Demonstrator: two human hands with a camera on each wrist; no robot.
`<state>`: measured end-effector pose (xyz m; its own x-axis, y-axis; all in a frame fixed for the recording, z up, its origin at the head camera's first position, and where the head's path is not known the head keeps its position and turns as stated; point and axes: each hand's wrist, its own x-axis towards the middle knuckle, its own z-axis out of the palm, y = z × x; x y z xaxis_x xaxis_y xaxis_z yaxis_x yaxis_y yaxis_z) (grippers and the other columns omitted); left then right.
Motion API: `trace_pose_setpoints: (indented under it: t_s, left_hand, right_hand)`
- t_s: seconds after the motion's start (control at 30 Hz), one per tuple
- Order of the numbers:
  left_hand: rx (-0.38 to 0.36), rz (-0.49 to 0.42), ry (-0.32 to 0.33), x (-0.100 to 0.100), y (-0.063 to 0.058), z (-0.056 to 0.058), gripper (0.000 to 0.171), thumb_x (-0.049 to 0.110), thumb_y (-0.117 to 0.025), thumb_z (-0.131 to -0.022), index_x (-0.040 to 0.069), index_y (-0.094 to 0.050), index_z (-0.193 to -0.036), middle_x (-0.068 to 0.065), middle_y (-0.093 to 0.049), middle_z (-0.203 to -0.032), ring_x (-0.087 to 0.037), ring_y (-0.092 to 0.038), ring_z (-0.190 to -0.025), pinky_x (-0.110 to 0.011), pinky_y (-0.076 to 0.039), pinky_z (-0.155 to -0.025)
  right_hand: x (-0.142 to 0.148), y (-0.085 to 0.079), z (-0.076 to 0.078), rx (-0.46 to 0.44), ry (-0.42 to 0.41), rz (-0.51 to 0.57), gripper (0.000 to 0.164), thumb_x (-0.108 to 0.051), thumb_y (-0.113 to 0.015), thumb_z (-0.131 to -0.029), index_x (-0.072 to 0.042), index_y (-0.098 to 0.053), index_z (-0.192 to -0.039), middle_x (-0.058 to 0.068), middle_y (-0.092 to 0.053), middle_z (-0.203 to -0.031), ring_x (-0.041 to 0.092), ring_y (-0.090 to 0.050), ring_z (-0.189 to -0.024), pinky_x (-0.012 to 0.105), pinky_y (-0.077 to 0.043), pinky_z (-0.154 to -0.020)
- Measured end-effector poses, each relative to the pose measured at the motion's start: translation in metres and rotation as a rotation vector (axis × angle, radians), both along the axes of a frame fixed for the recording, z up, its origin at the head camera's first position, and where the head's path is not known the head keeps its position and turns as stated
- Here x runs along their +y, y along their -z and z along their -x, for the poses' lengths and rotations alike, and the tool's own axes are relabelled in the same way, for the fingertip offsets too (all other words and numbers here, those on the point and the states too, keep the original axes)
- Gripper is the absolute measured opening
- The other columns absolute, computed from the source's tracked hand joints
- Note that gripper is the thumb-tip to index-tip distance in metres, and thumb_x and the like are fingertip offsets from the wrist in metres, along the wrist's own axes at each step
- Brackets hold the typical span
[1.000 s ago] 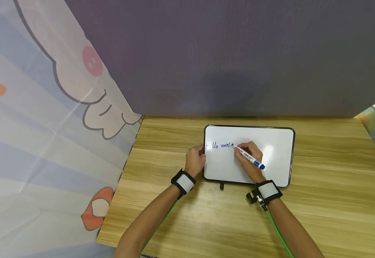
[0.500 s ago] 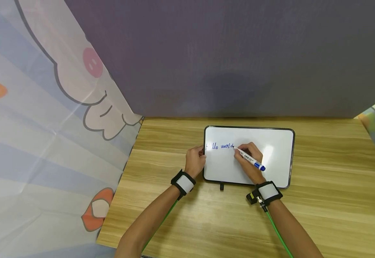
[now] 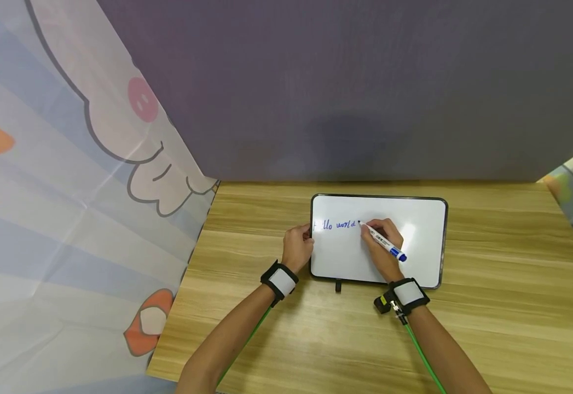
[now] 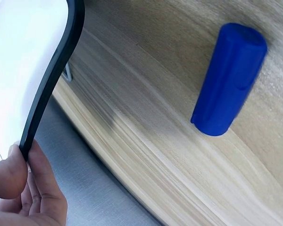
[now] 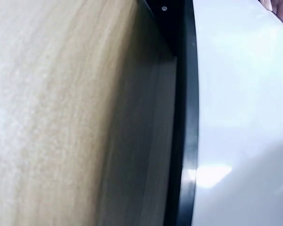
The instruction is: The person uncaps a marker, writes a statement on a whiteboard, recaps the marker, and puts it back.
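A whiteboard [image 3: 335,254] with a black frame is propped above the wooden table, blue handwriting "Hello world" [image 3: 339,225] across its upper left, partly hidden at the start. My left hand [image 3: 297,247] pinches the board's left edge; in the left wrist view the thumb [image 4: 9,175] lies on the writing face and the fingers behind. In my right hand [image 3: 385,243] is a white marker [image 3: 382,241] with a blue end, its tip at the upper face just right of the last letter. Whether the tip touches the board, I cannot tell.
On the table [image 3: 503,284] a blue marker cap [image 4: 229,80] lies near my left wrist. A black foot [image 3: 337,286] sticks out below the board's lower edge. Behind the table rises a grey panel [image 3: 355,98], with a cartoon-printed cloth [image 3: 89,230] at left.
The marker tip has shifted slightly to the right, and a full letter "d" now shows at the end of the writing. My left hand keeps its grip on the board's edge.
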<state>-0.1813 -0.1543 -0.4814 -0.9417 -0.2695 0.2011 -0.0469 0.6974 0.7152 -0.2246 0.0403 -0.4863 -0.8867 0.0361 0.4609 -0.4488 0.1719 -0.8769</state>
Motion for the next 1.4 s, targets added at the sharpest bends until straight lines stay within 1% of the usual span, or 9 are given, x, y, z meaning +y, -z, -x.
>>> trace_pose_setpoints:
  t_s: [0.13, 0.23, 0.3, 0.53, 0.67, 0.8, 1.0, 1.2, 1.4]
  left_hand:
    - [-0.009, -0.006, -0.001, 0.0, 0.0, 0.001, 0.035, -0.014, -0.061, -0.073, -0.005, -0.067, -0.107, -0.016, -0.07, -0.083, -0.021, -0.067, -0.073, -0.024, -0.054, -0.064]
    - [-0.014, -0.009, -0.001, -0.001, -0.002, 0.001, 0.036, -0.014, -0.06, -0.073, -0.006, -0.067, -0.108, -0.016, -0.07, -0.083, -0.022, -0.068, -0.074, -0.024, -0.055, -0.064]
    - [-0.015, -0.01, -0.002, -0.001, -0.002, 0.001, 0.036, -0.014, -0.06, -0.073, -0.006, -0.067, -0.108, -0.016, -0.07, -0.083, -0.022, -0.068, -0.074, -0.024, -0.055, -0.064]
    - [-0.011, -0.011, -0.002, 0.0, -0.005, 0.001, 0.035, -0.013, -0.062, -0.074, -0.006, -0.066, -0.108, -0.016, -0.07, -0.082, -0.021, -0.067, -0.072, -0.023, -0.054, -0.062]
    - [-0.013, -0.007, -0.006, 0.0, -0.004, 0.0, 0.036, -0.012, -0.062, -0.073, -0.006, -0.066, -0.108, -0.015, -0.07, -0.082, -0.02, -0.067, -0.072, -0.023, -0.054, -0.063]
    - [-0.029, 0.006, -0.013, 0.0, -0.002, -0.001, 0.035, -0.011, -0.062, -0.074, -0.005, -0.067, -0.108, -0.014, -0.07, -0.082, -0.019, -0.067, -0.072, -0.023, -0.054, -0.063]
    - [-0.035, 0.014, -0.013, 0.001, -0.001, -0.002, 0.035, -0.011, -0.061, -0.074, -0.003, -0.068, -0.108, -0.013, -0.07, -0.082, -0.019, -0.066, -0.073, -0.025, -0.054, -0.064]
    - [-0.019, 0.014, -0.013, 0.0, -0.001, -0.002, 0.036, -0.012, -0.061, -0.074, -0.003, -0.068, -0.108, -0.014, -0.07, -0.082, -0.019, -0.067, -0.072, -0.024, -0.054, -0.063]
    - [-0.023, 0.014, -0.017, 0.0, -0.001, -0.002, 0.037, -0.012, -0.061, -0.074, -0.003, -0.067, -0.109, -0.013, -0.07, -0.083, -0.019, -0.067, -0.073, -0.024, -0.054, -0.064]
  right_hand:
    - [0.001, 0.013, 0.008, 0.048, 0.013, -0.026, 0.01, -0.003, -0.068, -0.078, 0.002, -0.063, -0.086, -0.001, -0.055, -0.078, 0.002, -0.048, -0.066, 0.011, -0.038, -0.057]
    - [0.002, 0.023, 0.013, 0.102, 0.014, -0.036, 0.009, -0.004, -0.068, -0.077, -0.002, -0.064, -0.085, 0.001, -0.056, -0.077, 0.003, -0.048, -0.065, 0.011, -0.037, -0.055]
    - [0.002, 0.023, 0.013, 0.104, 0.012, -0.042, 0.01, -0.003, -0.069, -0.077, -0.002, -0.064, -0.085, 0.004, -0.056, -0.077, 0.003, -0.048, -0.065, 0.011, -0.037, -0.055]
    - [0.001, 0.019, 0.011, 0.081, 0.012, -0.056, 0.011, 0.004, -0.068, -0.073, 0.0, -0.063, -0.082, 0.008, -0.055, -0.076, 0.0, -0.045, -0.065, 0.009, -0.034, -0.056]
    - [-0.001, 0.008, 0.004, 0.079, 0.016, -0.058, 0.009, 0.007, -0.066, -0.073, 0.004, -0.06, -0.08, 0.011, -0.054, -0.076, -0.002, -0.044, -0.066, 0.007, -0.033, -0.057]
    - [-0.002, 0.0, -0.003, 0.055, 0.021, -0.055, 0.008, 0.006, -0.066, -0.074, 0.005, -0.06, -0.08, 0.008, -0.054, -0.075, -0.003, -0.044, -0.066, 0.007, -0.034, -0.057]
    - [0.0, -0.001, -0.004, 0.03, 0.002, -0.036, 0.008, 0.007, -0.066, -0.075, 0.006, -0.06, -0.08, 0.007, -0.054, -0.076, -0.004, -0.046, -0.066, 0.008, -0.037, -0.057]
    - [0.0, 0.001, -0.004, 0.038, -0.013, -0.05, 0.009, 0.007, -0.066, -0.073, 0.004, -0.06, -0.079, 0.008, -0.055, -0.076, -0.003, -0.046, -0.067, 0.007, -0.036, -0.058]
    - [-0.001, 0.0, -0.003, 0.052, -0.016, -0.05, 0.009, 0.009, -0.066, -0.072, 0.004, -0.059, -0.076, 0.011, -0.055, -0.075, -0.001, -0.045, -0.065, 0.007, -0.035, -0.058]
